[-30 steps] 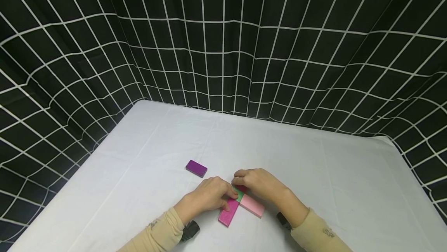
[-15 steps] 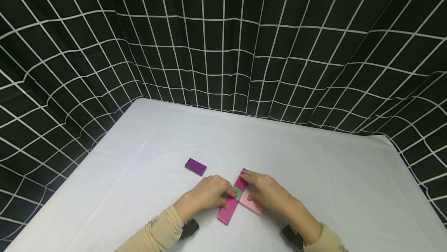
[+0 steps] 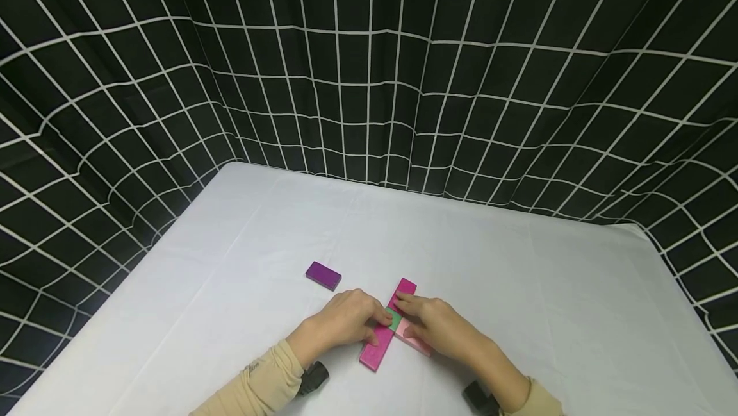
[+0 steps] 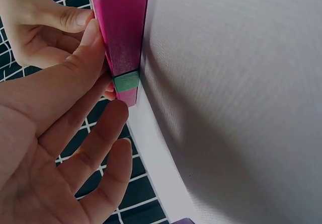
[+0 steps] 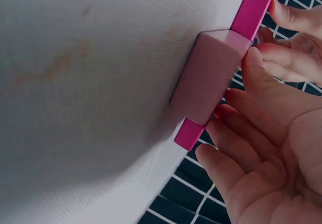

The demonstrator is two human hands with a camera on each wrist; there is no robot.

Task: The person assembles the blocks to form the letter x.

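Several flat blocks lie end to end in a branching shape. A small green block (image 3: 395, 318) sits at the centre, with a near magenta block (image 3: 373, 353), a far magenta block (image 3: 406, 286) and a pale pink block (image 3: 410, 341) against its sides. The left hand (image 3: 348, 318) rests its fingers on the green block and its thumb on the near magenta block. Fingers of the right hand (image 3: 446, 329) touch the top of the far magenta one, while its thumb lies on the pink block. Neither hand wraps round a block. The right hand partly covers the pink block.
A purple block (image 3: 323, 275) lies apart, beyond the left hand, on the white-covered table (image 3: 248, 288). Black cloth with a white grid (image 3: 380, 50) hangs behind the table and along its sides. Dark wrist devices (image 3: 313, 379) sit under the forearms.
The right hand has drawn back from the far end of the far magenta block, uncovering it, and its thumb has come over the pink block. The left hand stays in place.
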